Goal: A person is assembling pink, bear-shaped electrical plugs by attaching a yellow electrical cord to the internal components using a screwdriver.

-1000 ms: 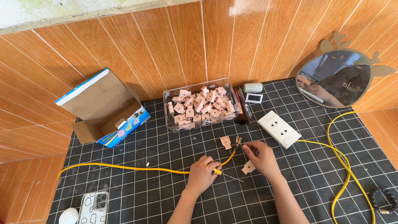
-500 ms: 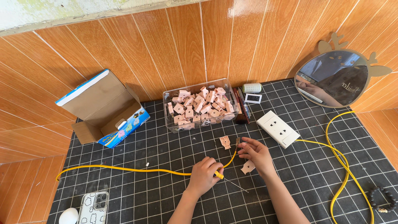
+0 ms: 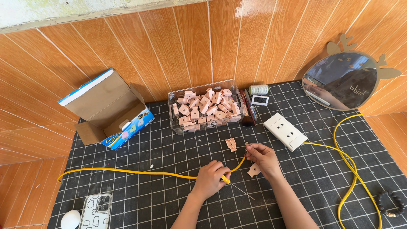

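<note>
On a black gridded mat (image 3: 169, 203), my left hand (image 3: 210, 178) grips a yellow-handled screwdriver (image 3: 231, 183) whose thin shaft points down to the right. It also rests on a yellow cable (image 3: 127, 172). My right hand (image 3: 263, 157) pinches the cable's stripped end near its fingertips. A pink plug part (image 3: 253, 170) lies under my right hand. Another pink part (image 3: 231, 144) lies just above the hands.
A clear box (image 3: 206, 108) of several pink plug parts stands behind. A white socket strip (image 3: 285, 131) trails more yellow cable (image 3: 352, 169) at right. An open cardboard box (image 3: 108, 111) sits left. A phone (image 3: 96, 211), white egg-shaped object (image 3: 70, 219), mirror (image 3: 341, 80) and bead bracelet (image 3: 388, 202) lie around.
My right hand has shifted slightly left and up toward the cable's end. My left hand stays on the screwdriver and cable.
</note>
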